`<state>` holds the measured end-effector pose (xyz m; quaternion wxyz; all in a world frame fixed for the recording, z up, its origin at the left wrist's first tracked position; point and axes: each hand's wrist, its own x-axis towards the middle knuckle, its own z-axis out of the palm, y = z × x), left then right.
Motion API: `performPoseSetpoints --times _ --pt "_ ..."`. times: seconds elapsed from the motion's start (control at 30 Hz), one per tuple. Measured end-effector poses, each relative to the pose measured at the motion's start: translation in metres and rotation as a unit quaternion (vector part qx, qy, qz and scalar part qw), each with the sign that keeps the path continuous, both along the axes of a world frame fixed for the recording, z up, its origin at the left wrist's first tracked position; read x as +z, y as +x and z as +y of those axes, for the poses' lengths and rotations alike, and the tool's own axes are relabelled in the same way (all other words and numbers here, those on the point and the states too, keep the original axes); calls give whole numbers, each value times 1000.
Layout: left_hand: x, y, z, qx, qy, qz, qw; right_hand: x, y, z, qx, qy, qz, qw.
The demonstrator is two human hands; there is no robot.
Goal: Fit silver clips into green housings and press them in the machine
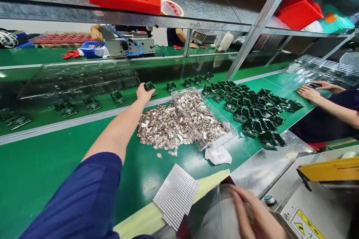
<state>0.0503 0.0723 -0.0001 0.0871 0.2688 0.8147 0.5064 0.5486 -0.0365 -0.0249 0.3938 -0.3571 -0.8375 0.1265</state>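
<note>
The left hand (144,93) holds one green part (150,86), one heaped tray (223,139) nearby.

A glossy green bench (56,171) carries a loose pile of small metal pieces (159,125), which touches a clear tray (226,139) filled with the same pieces. A crumpled white wad (218,155) lies at the tray's near end, and dark circuit boards (249,106) spread to the right. A silver gridded slab (176,194) overlaps a pale yellow strip (140,224). Beyond a metal rail (70,122), spaced boards (117,98) line a green surface (140,69).
</note>
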Motion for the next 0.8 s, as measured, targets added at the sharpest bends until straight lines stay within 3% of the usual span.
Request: performPoseSetpoints --times 0.07,0.1,0.2,0.3,0.37,0.43,0.6,0.7,0.8 --pt "-13 -1 15 7 -17 -3 1000 6 -57 18 112 27 -26 993" --pt "-18 0 17 4 -21 2 1000 9 -87 27 128 28 -49 990" --pt "-23 1 1 -11 -16 46 999 15 -164 53 65 -5 -235 970" --pt "-21 -13 -43 22 2 193 981 13 -209 68 7 -36 -330 943" --pt "-18 -29 -72 67 -17 271 960 9 -221 72 1 -41 -328 944" --pt "-16 -46 -90 90 -66 260 959 5 -225 74 -4 -45 -328 944" --pt "-7 -70 -97 62 -113 200 971 4 -217 77 -13 -42 -319 947" --pt "1 -57 -115 50 -96 217 970 6 -202 73 14 -27 -235 972" --pt "0 -20 -159 -2 -90 239 967 6 -182 59 100 -82 -66 989"
